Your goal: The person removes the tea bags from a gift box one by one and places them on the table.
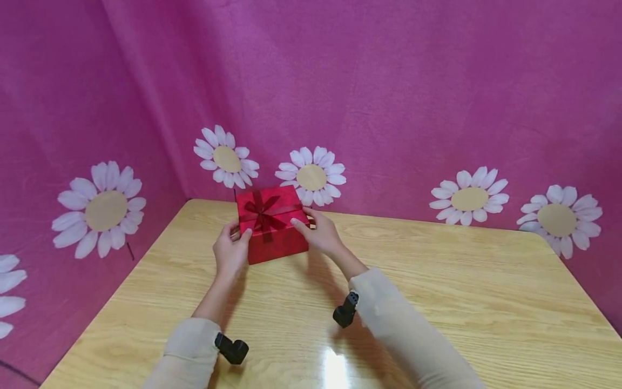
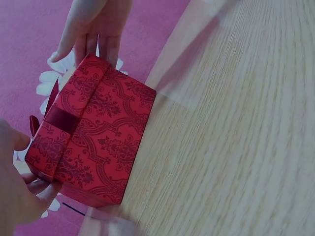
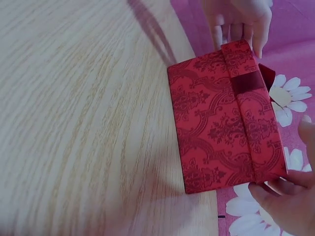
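A red gift box [image 1: 278, 248] with a dark damask pattern sits toward the far left of the table, its lid [image 1: 288, 201] on top. A dark red ribbon bow [image 1: 263, 213] decorates the lid. My left hand [image 1: 231, 253] holds the lid's left side, thumb by the front corner and fingers along the side. On the opposite side my right hand [image 1: 323, 233] holds the lid, its thumb over the top edge. In the left wrist view, the left fingers [image 2: 42, 189] lie against the lid's rim. Whatever the box contains is hidden.
The light wooden table [image 1: 437, 302] reaches from the front to a pink cloth backdrop [image 1: 389, 97] printed with white daisies. That cloth also rises along the left side. Small black cameras [image 1: 233, 350] sit on both wrists, over pale sleeves [image 1: 403, 324].
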Demonstrator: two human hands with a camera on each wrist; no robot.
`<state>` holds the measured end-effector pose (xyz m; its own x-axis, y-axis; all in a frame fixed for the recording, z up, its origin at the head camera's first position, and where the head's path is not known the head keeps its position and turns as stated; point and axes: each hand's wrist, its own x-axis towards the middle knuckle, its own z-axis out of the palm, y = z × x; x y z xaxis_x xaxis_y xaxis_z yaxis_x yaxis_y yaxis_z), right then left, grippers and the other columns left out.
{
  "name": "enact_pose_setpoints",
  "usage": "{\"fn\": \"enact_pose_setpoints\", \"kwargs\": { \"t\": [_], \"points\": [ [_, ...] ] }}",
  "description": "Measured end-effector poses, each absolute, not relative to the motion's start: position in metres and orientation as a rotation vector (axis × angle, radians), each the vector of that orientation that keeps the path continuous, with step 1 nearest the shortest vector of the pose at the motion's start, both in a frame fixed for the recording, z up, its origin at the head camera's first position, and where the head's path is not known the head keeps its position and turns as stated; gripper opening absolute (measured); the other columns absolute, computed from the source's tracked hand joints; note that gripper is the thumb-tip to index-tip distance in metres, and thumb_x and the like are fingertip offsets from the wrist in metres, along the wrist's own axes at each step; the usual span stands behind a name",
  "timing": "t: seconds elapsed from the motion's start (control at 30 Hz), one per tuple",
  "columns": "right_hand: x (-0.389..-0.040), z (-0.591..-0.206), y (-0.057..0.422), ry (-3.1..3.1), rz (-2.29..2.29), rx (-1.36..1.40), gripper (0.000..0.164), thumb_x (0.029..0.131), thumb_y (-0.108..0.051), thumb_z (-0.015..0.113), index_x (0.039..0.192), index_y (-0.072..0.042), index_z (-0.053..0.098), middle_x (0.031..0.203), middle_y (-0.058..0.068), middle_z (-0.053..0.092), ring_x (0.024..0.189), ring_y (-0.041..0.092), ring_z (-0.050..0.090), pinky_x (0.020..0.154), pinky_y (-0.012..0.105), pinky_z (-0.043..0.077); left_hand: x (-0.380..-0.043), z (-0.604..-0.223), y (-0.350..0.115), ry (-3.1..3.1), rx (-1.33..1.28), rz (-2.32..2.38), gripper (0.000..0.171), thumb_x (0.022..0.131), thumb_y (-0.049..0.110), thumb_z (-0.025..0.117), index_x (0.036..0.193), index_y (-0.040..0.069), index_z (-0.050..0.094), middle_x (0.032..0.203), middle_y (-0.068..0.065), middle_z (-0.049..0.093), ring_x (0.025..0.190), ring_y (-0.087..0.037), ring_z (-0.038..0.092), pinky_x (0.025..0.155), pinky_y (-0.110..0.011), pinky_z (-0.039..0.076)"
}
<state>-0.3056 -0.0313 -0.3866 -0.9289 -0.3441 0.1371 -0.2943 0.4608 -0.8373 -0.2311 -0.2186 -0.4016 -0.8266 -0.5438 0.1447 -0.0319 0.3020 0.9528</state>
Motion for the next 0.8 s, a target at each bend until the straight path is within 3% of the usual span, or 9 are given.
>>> {"fn": "enact_pose_setpoints", "kwargs": {
  "t": [0.23, 0.33, 0.5, 0.6, 0.7, 0.8],
  "points": [
    [-0.298, -0.382, -0.016, 2.574, -1.699, -0.320, 0.048, 0.090, -0.026, 0.067, 0.133, -0.007, 0.057, 0.133, 0.014, 0.061, 0.118, 0.032, 0.062, 0.095, 0.039, 0.055, -0.229, -0.397, -0.204, -2.111, 0.505, -1.515, 0.033, 0.093, 0.013, 0.056, 0.120, -0.006, 0.059, 0.118, -0.027, 0.065, 0.107, -0.038, 0.065, 0.091, -0.043, 0.055],
    [-0.295, -0.381, -0.009, 2.558, -1.739, -0.244, 0.040, 0.089, -0.021, 0.066, 0.126, -0.007, 0.062, 0.127, 0.015, 0.065, 0.112, 0.031, 0.065, 0.087, 0.032, 0.058, -0.226, -0.396, -0.200, -2.133, 0.510, -1.505, 0.032, 0.092, 0.013, 0.057, 0.118, -0.006, 0.060, 0.115, -0.027, 0.065, 0.105, -0.039, 0.066, 0.090, -0.043, 0.055],
    [-0.289, -0.381, 0.006, 2.561, -1.767, -0.157, 0.032, 0.088, -0.016, 0.067, 0.117, -0.003, 0.067, 0.119, 0.017, 0.069, 0.102, 0.029, 0.070, 0.070, 0.022, 0.057, -0.224, -0.396, -0.195, -2.158, 0.494, -1.547, 0.030, 0.090, 0.010, 0.060, 0.117, -0.004, 0.061, 0.114, -0.025, 0.067, 0.102, -0.036, 0.067, 0.074, -0.022, 0.055],
    [-0.285, -0.381, 0.017, 2.488, -1.818, -0.110, 0.031, 0.088, -0.012, 0.067, 0.117, -0.002, 0.067, 0.120, 0.019, 0.068, 0.094, 0.023, 0.071, 0.078, 0.028, 0.060, -0.223, -0.397, -0.191, -2.172, 0.461, -1.579, 0.029, 0.089, 0.009, 0.060, 0.116, -0.003, 0.062, 0.113, -0.023, 0.068, 0.100, -0.033, 0.068, 0.065, -0.012, 0.049],
    [-0.280, -0.380, 0.027, 2.389, -1.874, -0.069, 0.032, 0.088, -0.008, 0.066, 0.119, 0.000, 0.065, 0.120, 0.021, 0.066, 0.085, 0.012, 0.069, 0.087, 0.037, 0.059, -0.222, -0.396, -0.187, -2.198, 0.432, -1.591, 0.029, 0.088, 0.008, 0.062, 0.115, -0.002, 0.063, 0.112, -0.023, 0.068, 0.097, -0.030, 0.068, 0.060, -0.010, 0.047],
    [-0.274, -0.380, 0.037, 2.309, -1.916, -0.055, 0.033, 0.088, -0.005, 0.066, 0.119, 0.003, 0.064, 0.115, 0.020, 0.067, 0.079, 0.003, 0.065, 0.087, 0.036, 0.059, -0.219, -0.395, -0.184, -2.239, 0.407, -1.588, 0.030, 0.087, 0.009, 0.063, 0.116, 0.000, 0.063, 0.113, -0.021, 0.069, 0.097, -0.029, 0.068, 0.062, -0.011, 0.047]
  ]
}}
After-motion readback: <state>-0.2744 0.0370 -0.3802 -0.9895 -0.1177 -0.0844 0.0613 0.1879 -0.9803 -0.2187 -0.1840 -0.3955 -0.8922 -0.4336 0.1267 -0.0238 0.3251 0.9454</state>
